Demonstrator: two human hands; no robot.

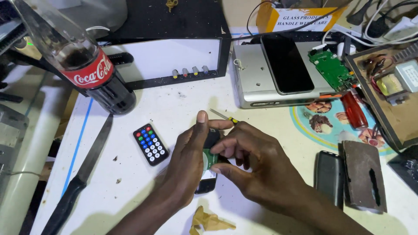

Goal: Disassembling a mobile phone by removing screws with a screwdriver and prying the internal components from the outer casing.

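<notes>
A cluttered white tabletop (183, 109) fills the view, scattered with small specks and electronic parts. At its centre the left hand (187, 167) wraps its grip around a small dark handset (208, 182), whose lower end shows below the palm; the thumb points up toward twelve o'clock. The right hand (254, 163) comes in from four o'clock, its grip pinched narrow on a small green circuit board (210, 159) seated in the handset, and a thin screwdriver (223, 116) with a yellow and black handle sticks out from between its fingers toward eleven o'clock.

At nine o'clock of the hands, just beside them, lies a small black remote control (150, 144) with coloured buttons. Farther toward nine o'clock a long dark-handled knife (82, 172) lies aslant. At ten o'clock a dark soda bottle (87, 69) with a red label leans across the tabletop's edge. At one o'clock a grey metal box (252, 82) carries a black phone (286, 63) lying face up and a larger green circuit board (332, 68). At three o'clock a dark phone back cover (329, 176) lies next to a brown worn case (363, 176). At two o'clock is a red-handled tool (353, 109). A crumpled scrap of brown paper (209, 222) sits at six o'clock, near the left wrist.
</notes>
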